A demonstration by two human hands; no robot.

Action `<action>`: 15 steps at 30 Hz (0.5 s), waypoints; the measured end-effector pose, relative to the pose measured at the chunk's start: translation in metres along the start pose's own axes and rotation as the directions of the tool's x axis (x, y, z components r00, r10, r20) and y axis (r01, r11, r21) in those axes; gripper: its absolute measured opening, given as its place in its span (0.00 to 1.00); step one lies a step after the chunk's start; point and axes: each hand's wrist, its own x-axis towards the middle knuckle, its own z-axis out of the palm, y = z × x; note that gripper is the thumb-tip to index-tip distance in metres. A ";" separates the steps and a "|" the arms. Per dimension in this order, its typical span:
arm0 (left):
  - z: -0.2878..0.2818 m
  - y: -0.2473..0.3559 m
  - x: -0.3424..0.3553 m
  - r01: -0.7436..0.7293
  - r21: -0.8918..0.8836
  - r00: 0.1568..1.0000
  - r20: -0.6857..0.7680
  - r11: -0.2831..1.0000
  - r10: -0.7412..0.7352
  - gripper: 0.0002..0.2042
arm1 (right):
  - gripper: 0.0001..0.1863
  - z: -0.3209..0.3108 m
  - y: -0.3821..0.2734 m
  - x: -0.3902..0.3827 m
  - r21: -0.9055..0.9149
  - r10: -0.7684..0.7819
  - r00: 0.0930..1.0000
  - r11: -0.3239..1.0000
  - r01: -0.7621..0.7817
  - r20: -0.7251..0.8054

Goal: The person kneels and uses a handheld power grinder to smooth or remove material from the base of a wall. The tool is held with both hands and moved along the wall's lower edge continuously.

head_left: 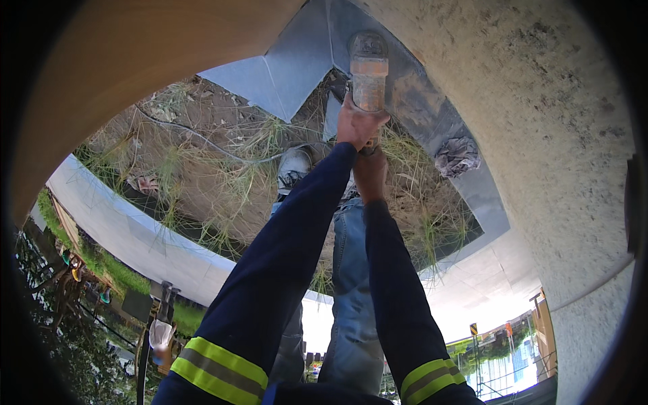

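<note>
**Two hands on a clear bottle above dry grass**

A person grips a clear plastic bottle (368,71), the left hand (358,125) clamped round its lower body, the right hand (370,174) closed just beneath at its end. Partly filled with pale orange liquid, it looks light, smooth and easily squeezed; the middle seems the safest hold. Both sleeved arms stretch straight forward over grass (202,169).

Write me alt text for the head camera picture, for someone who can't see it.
Two hands reach forward in dark blue sleeves with yellow reflective bands: the left hand grips a clear plastic bottle, and the right hand sits just beneath it. Beyond them lie jeans, a shoe, dry grassy dirt, and a grey concrete edge with a crumpled rag.
</note>
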 end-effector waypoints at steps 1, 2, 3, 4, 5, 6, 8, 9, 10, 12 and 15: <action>-0.001 0.001 0.006 -0.016 -0.054 1.000 0.000 0.998 0.016 0.38 | 0.22 0.001 -0.005 0.002 -0.029 0.015 1.000 0.999 -0.015 0.009; -0.003 0.002 0.009 -0.032 -0.107 0.999 -0.002 0.994 0.032 0.38 | 0.22 0.003 -0.010 0.001 -0.058 0.002 1.000 0.998 -0.002 0.002; -0.003 0.004 0.007 0.003 -0.096 1.000 0.009 0.995 -0.002 0.38 | 0.22 0.003 -0.008 0.002 -0.089 -0.010 1.000 0.996 0.009 -0.012; -0.005 0.005 0.003 0.037 -0.084 0.999 0.018 0.996 -0.036 0.38 | 0.22 0.002 -0.006 0.003 -0.121 -0.024 0.999 0.992 0.020 -0.026; -0.006 0.006 -0.001 0.071 -0.072 0.997 0.027 0.995 -0.069 0.38 | 0.21 0.001 -0.003 0.001 -0.089 -0.017 1.000 0.996 0.015 -0.020; -0.006 0.010 -0.005 0.078 -0.046 0.997 0.026 0.996 -0.077 0.38 | 0.21 0.001 0.004 -0.002 -0.055 -0.018 1.000 0.998 0.018 -0.014; -0.004 0.005 -0.014 0.102 0.014 0.994 0.027 0.995 -0.102 0.37 | 0.21 -0.001 0.014 -0.008 -0.028 -0.009 1.000 1.000 0.009 -0.018; -0.004 0.004 -0.016 0.089 -0.013 0.996 0.024 0.996 -0.089 0.37 | 0.21 0.000 0.013 -0.012 -0.038 -0.009 1.000 0.999 0.008 -0.020; -0.004 0.003 -0.018 0.076 -0.040 0.997 0.022 0.996 -0.075 0.37 | 0.21 0.002 0.012 -0.014 -0.048 -0.008 1.000 0.999 0.006 -0.023; -0.006 0.005 -0.016 0.044 -0.020 0.999 0.015 0.999 -0.044 0.36 | 0.22 0.005 0.005 -0.014 -0.031 -0.021 0.999 0.999 0.020 -0.026; -0.009 0.015 0.000 0.003 0.052 1.000 0.011 0.999 -0.004 0.37 | 0.22 0.004 -0.018 -0.006 -0.031 0.004 1.000 1.000 -0.004 -0.018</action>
